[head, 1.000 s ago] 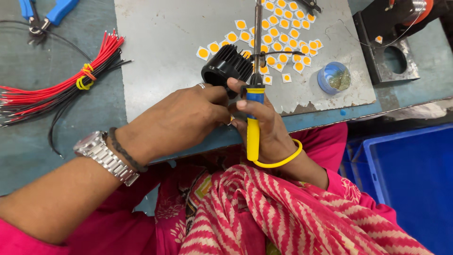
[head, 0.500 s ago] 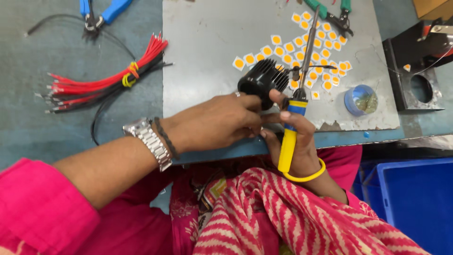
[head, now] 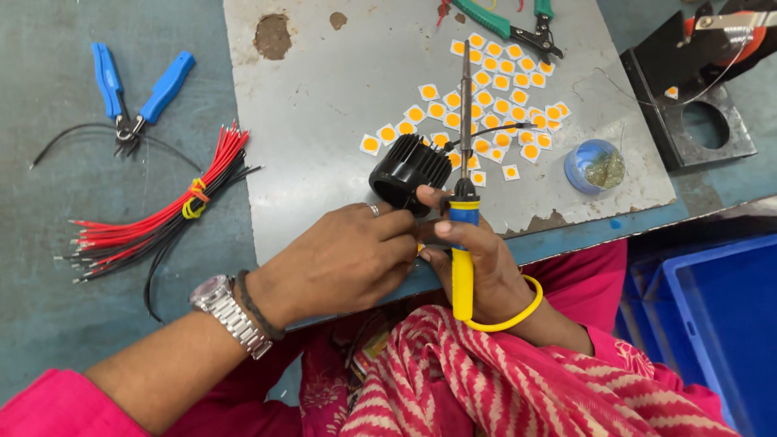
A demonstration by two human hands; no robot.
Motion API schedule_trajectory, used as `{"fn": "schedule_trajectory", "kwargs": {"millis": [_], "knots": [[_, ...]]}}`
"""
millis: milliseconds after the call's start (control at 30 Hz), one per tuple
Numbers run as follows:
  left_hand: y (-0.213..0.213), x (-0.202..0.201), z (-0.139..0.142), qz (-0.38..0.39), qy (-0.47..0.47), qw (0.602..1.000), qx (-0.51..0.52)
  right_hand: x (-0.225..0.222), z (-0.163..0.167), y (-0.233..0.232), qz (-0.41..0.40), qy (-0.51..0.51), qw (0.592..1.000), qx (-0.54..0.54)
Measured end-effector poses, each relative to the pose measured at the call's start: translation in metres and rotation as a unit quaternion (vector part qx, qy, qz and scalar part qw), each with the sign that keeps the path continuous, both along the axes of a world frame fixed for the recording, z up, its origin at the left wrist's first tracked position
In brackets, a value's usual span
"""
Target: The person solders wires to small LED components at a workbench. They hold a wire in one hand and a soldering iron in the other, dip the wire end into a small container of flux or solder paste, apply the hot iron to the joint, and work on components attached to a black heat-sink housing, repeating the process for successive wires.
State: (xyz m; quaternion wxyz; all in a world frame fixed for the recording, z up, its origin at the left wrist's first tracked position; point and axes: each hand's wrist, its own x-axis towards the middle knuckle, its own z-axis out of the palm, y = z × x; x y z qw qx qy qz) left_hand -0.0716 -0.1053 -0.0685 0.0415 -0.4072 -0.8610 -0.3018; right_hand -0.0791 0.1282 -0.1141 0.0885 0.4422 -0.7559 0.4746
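Left hand [head: 344, 263]: we see it curled shut at the base of the black finned housing [head: 409, 171], fingers pressed to its near side, pinning it so it won't roll on the plate.
Right hand [head: 477, 267]: wrapped closed round the yellow handle of the soldering iron [head: 464, 202], thumb over the blue collar, a pencil-style hold that gives fine control of the tip.
Iron: shaft points straight away from us, up over the chips, the hot end kept well clear of both hands.
Housing: lying on its side at the near edge of the grey plate [head: 324, 97], open end toward the hands, so its inside faces the work.
Wire: a thin black lead [head: 494, 131] runs from the housing out past the shaft; where it ends we can't quite tell.
Chips: small white squares with yellow centres [head: 502, 89], scattered just beyond the housing, within easy reach.
Tin: a little blue round pot [head: 595, 166] right of the chips, near the iron hand.
Wire bundle: red and black leads [head: 162, 214], banded in yellow, parked left on the bench [head: 65, 307].
Cutters: a blue-handled pair [head: 133, 89] by the bundle, a green-handled pair [head: 510, 20] at the far plate edge, both set aside.
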Motion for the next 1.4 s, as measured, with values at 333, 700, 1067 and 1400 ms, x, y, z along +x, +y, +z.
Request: {"fn": "schedule_trajectory", "kwargs": {"millis": [333,700,1067,1400], "knots": [[0.001,0.007,-0.006,0.011,0.025,0.998,0.049,0.002,0.008,-0.001,-0.036,0.037,0.999,0.01],[0.005,0.014,-0.009,0.031,0.097,0.994,0.032,0.004,0.01,-0.001,-0.047,0.049,0.998,0.013],[0.007,0.014,-0.005,0.046,0.123,0.991,0.019,0.003,0.006,0.001,-0.038,0.012,0.999,-0.001],[0.009,0.016,-0.003,0.034,0.108,0.994,0.007,0.006,0.005,0.011,-0.023,-0.013,0.998,-0.056]]}}
